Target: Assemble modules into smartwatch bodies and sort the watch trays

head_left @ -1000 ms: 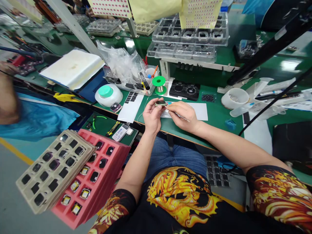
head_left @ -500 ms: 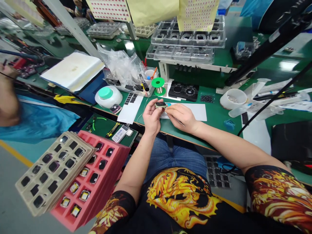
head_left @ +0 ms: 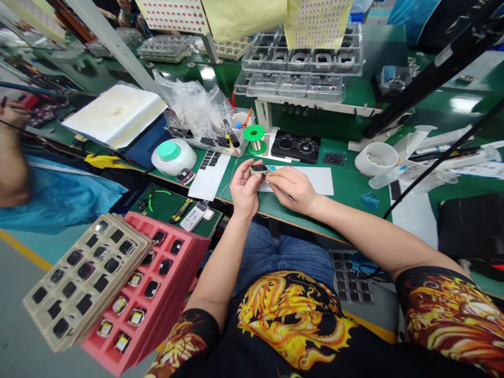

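The left hand [head_left: 244,192] is grasping a small dark-faced device [head_left: 259,168] in front of the green spool [head_left: 254,132], the right hand [head_left: 293,187] pinching a slim tool [head_left: 290,198] beside the device. A lidded jar [head_left: 175,160] is standing left of the spool, a black fixture [head_left: 295,147] lying right.

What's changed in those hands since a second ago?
The small device in the left hand has been tipped, so more of its dark face shows. The right hand still holds a slim tool beside it. Nothing visibly taken up or let go. The green spool and white bottle stayed put.
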Demonstrator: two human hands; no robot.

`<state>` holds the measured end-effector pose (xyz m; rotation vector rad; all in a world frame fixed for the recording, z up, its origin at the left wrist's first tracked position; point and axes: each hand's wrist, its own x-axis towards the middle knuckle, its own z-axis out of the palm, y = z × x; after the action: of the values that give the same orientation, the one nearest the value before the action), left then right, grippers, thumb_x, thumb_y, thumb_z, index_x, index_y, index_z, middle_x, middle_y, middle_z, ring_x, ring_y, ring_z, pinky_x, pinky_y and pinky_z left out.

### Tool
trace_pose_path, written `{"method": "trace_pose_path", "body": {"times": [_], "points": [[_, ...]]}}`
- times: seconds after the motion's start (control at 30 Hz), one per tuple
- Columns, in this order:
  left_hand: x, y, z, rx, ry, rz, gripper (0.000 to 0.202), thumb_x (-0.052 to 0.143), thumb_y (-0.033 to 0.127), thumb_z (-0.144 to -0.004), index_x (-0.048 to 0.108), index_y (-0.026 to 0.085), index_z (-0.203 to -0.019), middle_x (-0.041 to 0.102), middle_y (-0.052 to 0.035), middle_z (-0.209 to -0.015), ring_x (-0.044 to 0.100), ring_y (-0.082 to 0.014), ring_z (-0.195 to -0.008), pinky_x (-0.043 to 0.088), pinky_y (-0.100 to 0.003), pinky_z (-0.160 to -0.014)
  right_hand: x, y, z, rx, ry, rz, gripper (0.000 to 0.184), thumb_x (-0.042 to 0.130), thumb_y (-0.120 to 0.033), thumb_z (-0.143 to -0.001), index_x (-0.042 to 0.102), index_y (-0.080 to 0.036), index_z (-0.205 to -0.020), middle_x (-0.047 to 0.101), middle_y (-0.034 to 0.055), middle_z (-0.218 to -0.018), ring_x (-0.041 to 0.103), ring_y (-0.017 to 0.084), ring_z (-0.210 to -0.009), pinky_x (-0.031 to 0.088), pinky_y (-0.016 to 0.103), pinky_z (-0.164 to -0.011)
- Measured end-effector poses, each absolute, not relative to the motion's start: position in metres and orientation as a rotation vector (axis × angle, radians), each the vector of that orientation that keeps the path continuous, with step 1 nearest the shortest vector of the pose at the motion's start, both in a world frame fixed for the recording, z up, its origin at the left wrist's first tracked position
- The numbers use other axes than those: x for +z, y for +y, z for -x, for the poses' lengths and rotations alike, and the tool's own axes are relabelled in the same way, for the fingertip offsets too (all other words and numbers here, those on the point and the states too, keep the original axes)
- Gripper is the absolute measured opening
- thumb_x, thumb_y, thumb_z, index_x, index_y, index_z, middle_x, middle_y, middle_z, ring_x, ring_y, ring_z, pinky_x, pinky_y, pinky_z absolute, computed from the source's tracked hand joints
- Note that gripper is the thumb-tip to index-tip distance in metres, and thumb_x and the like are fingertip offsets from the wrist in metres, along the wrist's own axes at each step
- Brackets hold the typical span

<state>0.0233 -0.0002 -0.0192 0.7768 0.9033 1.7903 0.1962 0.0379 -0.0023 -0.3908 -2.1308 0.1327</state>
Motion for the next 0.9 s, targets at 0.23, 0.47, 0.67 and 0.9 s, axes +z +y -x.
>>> {"method": "trace_pose_path", "body": {"times": [0.23, 0.47, 0.67, 0.9], "points": [[-0.0184, -0.0003, -0.0240, 1.795, 0.894, -0.771, 0.049, 0.095, 0.029, -0.083, 0.075, 0.023, -0.127, 0.080, -0.0119, -0.134, 0.079, -0.0214, -0.109, 0.063, -0.032, -0.094, -0.0031, 0.0378, -0.1962, 0.140, -2.135, 0.392, 0.024, 0.060, -0.017, -0.112, 0.076, -0.024, -0.128, 0.083, 0.0117, -0.122, 0.079, 0.029, -0.111, 0.070, 0.050, -0.096], [-0.0188, 0.0001, -0.0240, 1.788, 0.911, -0.771, 0.048, 0.094, 0.028, -0.083, 0.075, 0.023, -0.127, 0.080, -0.0121, -0.135, 0.079, -0.0213, -0.108, 0.063, -0.033, -0.093, -0.0030, 0.0373, -0.1964, 0.179, -2.154, 0.420, 0.025, 0.058, -0.019, -0.113, 0.078, -0.025, -0.127, 0.082, 0.0119, -0.122, 0.078, 0.029, -0.112, 0.069, 0.051, -0.097], [-0.0207, 0.0013, -0.0239, 1.780, 0.932, -0.788, 0.051, 0.095, 0.030, -0.082, 0.075, 0.023, -0.128, 0.080, -0.0123, -0.134, 0.078, -0.0228, -0.113, 0.062, -0.035, -0.098, -0.0028, 0.0373, -0.1966, 0.187, -2.146, 0.425, 0.025, 0.058, -0.020, -0.113, 0.079, -0.025, -0.126, 0.082, 0.0123, -0.121, 0.078, 0.030, -0.111, 0.068, 0.051, -0.096], [-0.0189, 0.0014, -0.0253, 1.790, 0.927, -0.743, 0.049, 0.095, 0.026, -0.080, 0.077, 0.023, -0.125, 0.082, -0.0113, -0.129, 0.078, -0.0218, -0.110, 0.063, -0.033, -0.093, -0.0017, 0.0370, -0.1960, 0.150, -2.131, 0.404, 0.023, 0.058, -0.018, -0.113, 0.077, -0.023, -0.125, 0.082, 0.0121, -0.120, 0.078, 0.028, -0.110, 0.069, 0.049, -0.095]]}}
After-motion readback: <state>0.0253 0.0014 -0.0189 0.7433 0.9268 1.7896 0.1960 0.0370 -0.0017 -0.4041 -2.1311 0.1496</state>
